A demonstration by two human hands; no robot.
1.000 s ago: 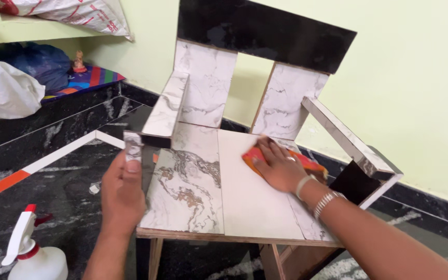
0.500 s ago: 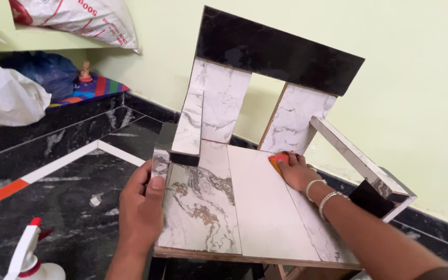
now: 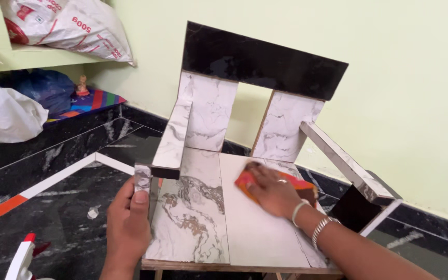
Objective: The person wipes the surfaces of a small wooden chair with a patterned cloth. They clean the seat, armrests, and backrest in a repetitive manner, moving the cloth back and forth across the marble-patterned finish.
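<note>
At the centre of the frame we see a low chair [image 3: 203,207] faced in marbled white panels, with a black board across the top of its back. Our right hand [image 3: 270,192] lies flat on the seat, fingers spread and pressed onto an orange-red cloth [image 3: 245,179], which sits on the seat toward its back, right of centre; most of the cloth is hidden under the palm, with a darker edge showing to the right. Bangles circle that wrist.

Our left hand [image 3: 128,223] grips the front post [image 3: 142,179] of the chair's left armrest, thumb on its face and fingers curled behind it, out of sight. The chair legs are cut off by the bottom edge.

In the lower left corner only the red-and-white top of a spray bottle [image 3: 22,259] shows. At upper left, printed white sacks [image 3: 73,26] are cropped by the frame, and a small figurine [image 3: 82,86] is too small to make out.
</note>
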